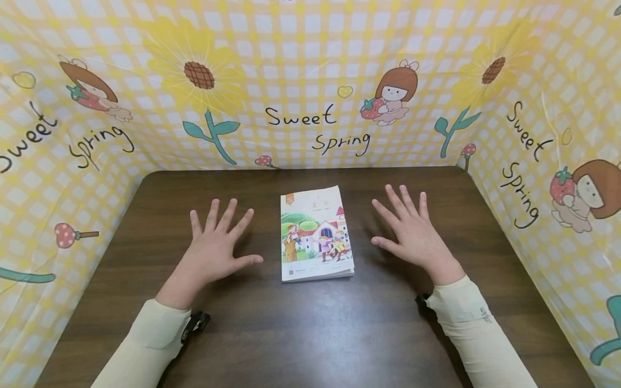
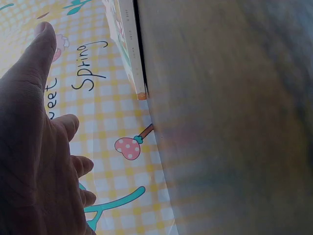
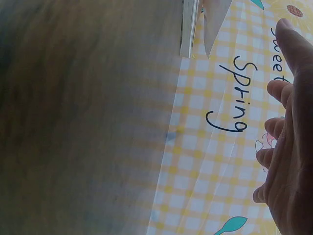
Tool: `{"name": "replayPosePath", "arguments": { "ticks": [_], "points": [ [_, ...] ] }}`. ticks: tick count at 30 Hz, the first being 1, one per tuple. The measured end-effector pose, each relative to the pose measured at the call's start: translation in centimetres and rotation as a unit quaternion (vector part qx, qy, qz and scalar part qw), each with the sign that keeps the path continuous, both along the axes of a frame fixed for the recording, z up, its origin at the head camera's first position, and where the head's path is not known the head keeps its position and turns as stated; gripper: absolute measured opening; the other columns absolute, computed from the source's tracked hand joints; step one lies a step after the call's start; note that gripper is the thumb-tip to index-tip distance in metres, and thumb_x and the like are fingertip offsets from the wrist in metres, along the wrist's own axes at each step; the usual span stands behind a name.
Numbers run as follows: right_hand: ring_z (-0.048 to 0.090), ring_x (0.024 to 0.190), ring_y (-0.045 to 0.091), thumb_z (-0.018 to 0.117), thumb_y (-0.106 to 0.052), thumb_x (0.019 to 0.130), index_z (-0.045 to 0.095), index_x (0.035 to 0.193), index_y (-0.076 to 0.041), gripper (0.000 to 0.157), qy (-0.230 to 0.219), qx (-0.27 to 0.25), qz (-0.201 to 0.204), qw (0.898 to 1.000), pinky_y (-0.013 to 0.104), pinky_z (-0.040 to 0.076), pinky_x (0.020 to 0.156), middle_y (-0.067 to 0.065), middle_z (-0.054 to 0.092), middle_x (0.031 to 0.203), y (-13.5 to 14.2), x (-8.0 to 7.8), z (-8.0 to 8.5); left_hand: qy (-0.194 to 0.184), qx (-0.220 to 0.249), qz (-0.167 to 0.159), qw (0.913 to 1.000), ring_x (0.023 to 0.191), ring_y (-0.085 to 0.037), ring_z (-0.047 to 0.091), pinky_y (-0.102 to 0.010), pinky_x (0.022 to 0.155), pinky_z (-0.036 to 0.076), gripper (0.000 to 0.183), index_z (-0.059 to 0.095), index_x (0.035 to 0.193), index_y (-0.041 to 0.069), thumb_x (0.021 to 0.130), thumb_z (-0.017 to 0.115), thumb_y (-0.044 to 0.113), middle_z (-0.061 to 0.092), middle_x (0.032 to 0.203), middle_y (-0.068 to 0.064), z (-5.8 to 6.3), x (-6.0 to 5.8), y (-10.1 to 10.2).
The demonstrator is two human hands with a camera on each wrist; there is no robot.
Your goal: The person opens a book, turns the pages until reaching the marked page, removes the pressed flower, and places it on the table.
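Observation:
A paperback book (image 1: 317, 234) with a colourful illustrated cover lies face up in the middle of the dark wooden table. To its left my left hand (image 1: 213, 250) is spread palm down, thumb pointing towards the book with a gap between. My right hand (image 1: 412, 234) is spread likewise on the other side, its thumb and fingers apart from the book. Neither hand holds anything. In the left wrist view the book (image 2: 129, 44) shows edge-on past the thumb. The right wrist view has the page edges of the book (image 3: 188, 29), with the cover corner lifted a little.
The brown table (image 1: 310, 334) has rounded far corners. A yellow checked cloth (image 1: 301, 64) printed with flowers and lettering stands as a wall behind it and along both sides. Dark straps (image 1: 195, 326) sit at the wrists, below the light sleeves.

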State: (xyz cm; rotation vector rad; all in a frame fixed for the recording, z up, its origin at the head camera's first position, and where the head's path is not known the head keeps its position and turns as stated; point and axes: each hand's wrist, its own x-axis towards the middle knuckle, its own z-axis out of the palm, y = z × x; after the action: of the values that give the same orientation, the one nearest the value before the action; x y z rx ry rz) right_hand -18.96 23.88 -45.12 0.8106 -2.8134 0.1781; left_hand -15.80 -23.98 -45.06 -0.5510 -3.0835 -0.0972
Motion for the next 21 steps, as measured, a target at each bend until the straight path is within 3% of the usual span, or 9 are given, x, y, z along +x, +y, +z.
{"name": "replayPosePath", "arguments": {
  "ticks": [8, 15, 21],
  "points": [
    [-0.011, 0.159, 0.032, 0.056, -0.07, 0.094, 0.023, 0.165, -0.03, 0.088, 0.008, -0.006, 0.011, 1.0, 0.071, -0.006, 0.119, 0.004, -0.004, 0.174, -0.09, -0.09, 0.08, 0.002, 0.004, -0.001, 1.0, 0.153, -0.042, -0.024, -0.072, 0.108, -0.026, 0.11, 0.009, 0.166, 0.03, 0.081, 0.04, 0.093, -0.013, 0.172, -0.01, 0.16, 0.05, 0.16],
    [-0.007, 0.159, 0.032, 0.058, -0.069, 0.094, 0.025, 0.164, -0.029, 0.087, 0.016, -0.015, 0.029, 0.999, 0.071, -0.005, 0.119, 0.005, 0.0, 0.174, -0.45, 0.07, 0.14, 0.014, 0.002, -0.006, 0.9999, 0.154, -0.04, -0.024, -0.078, 0.111, -0.014, 0.11, 0.009, 0.166, 0.032, 0.081, 0.044, 0.092, -0.013, 0.172, -0.008, 0.1, 0.29, 0.24],
    [-0.006, 0.16, 0.032, 0.059, -0.069, 0.093, 0.027, 0.164, -0.028, 0.087, 0.021, -0.019, 0.032, 0.999, 0.07, -0.004, 0.12, 0.007, 0.005, 0.174, -0.69, 0.37, 0.43, 0.018, 0.007, -0.012, 0.9997, 0.154, -0.04, -0.023, -0.078, 0.111, -0.015, 0.109, 0.004, 0.166, 0.035, 0.082, 0.047, 0.09, -0.012, 0.172, -0.008, 0.12, 0.47, 0.49]
  ]
}}
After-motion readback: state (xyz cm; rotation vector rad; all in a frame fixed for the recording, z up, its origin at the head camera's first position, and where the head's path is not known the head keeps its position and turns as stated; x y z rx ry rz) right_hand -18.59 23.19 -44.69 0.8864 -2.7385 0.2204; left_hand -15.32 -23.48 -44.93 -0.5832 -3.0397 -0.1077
